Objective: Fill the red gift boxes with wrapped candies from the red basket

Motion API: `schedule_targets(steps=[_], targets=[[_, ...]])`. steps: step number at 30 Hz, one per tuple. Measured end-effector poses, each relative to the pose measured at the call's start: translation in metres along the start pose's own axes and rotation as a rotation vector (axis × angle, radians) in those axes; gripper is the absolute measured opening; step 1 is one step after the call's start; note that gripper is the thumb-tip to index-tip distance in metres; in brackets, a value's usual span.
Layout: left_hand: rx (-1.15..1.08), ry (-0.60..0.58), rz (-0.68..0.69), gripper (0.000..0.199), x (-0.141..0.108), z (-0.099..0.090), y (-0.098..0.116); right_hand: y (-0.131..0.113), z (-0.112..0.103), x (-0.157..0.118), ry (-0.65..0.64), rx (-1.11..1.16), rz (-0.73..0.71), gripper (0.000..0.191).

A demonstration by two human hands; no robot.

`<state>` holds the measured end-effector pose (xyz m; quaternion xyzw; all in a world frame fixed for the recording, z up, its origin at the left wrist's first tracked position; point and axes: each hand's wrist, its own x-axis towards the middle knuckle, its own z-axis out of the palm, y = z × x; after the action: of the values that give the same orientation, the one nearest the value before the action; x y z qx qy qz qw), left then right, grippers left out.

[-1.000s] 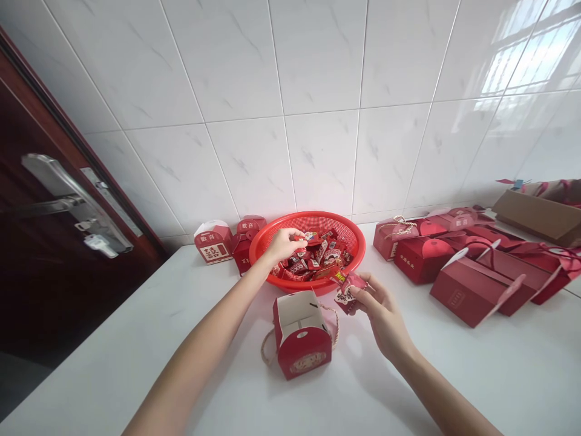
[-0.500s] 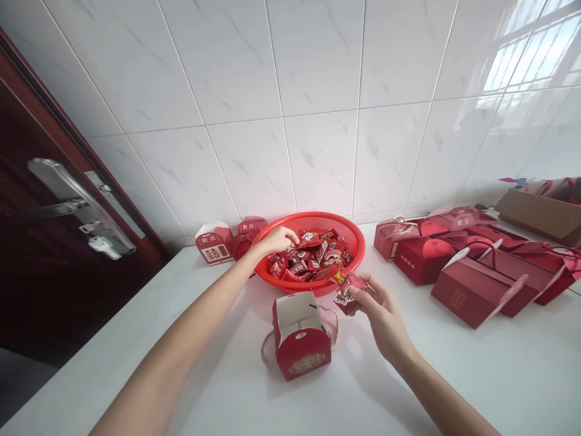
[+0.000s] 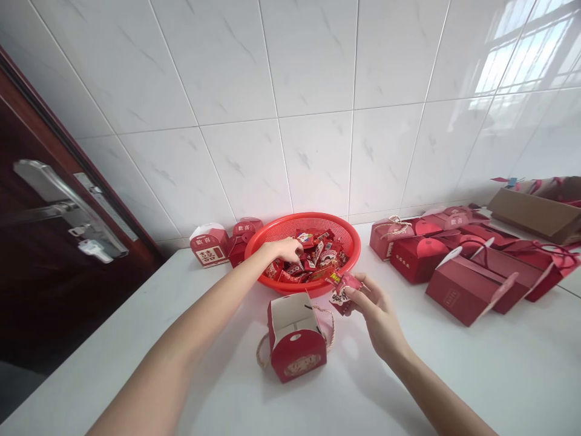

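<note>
Since the open gift box (image 3: pixel 295 339) sits close to the red basket (image 3: pixel 313 217), the right hand (image 3: pixel 374 312) pinches a sweet packet (image 3: pixel 341 292) between them; the left hand (image 3: pixel 285 249) dips in, holding I can't tell what.

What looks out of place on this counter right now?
The red gift box nearest the person stands out: its top is open, showing the white inside, and its rope handle hangs loose onto the white counter. The red box further right looks shut.
</note>
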<state>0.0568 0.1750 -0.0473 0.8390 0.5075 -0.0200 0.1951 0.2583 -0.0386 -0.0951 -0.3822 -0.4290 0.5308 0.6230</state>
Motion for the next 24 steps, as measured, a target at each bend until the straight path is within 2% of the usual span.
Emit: schedule_targets(steps=[4,10,18,24], targets=[[-0.006,-0.074,-0.008,0.016,-0.004,-0.001,-0.004,0.0,0.0,0.0,-0.006,0.005,-0.004,0.03],[-0.143,-0.144,0.0,0.016,-0.013,-0.005,-0.014,0.0,0.0,0.001,-0.009,-0.005,-0.002,0.03],[-0.5,-0.052,0.096,0.033,-0.042,-0.022,-0.011,0.001,-0.001,0.0,-0.017,0.012,-0.002,0.03],[-0.664,-0.002,0.148,0.035,-0.064,-0.017,0.002,0.004,-0.002,-0.001,-0.023,0.004,0.017,0.03]])
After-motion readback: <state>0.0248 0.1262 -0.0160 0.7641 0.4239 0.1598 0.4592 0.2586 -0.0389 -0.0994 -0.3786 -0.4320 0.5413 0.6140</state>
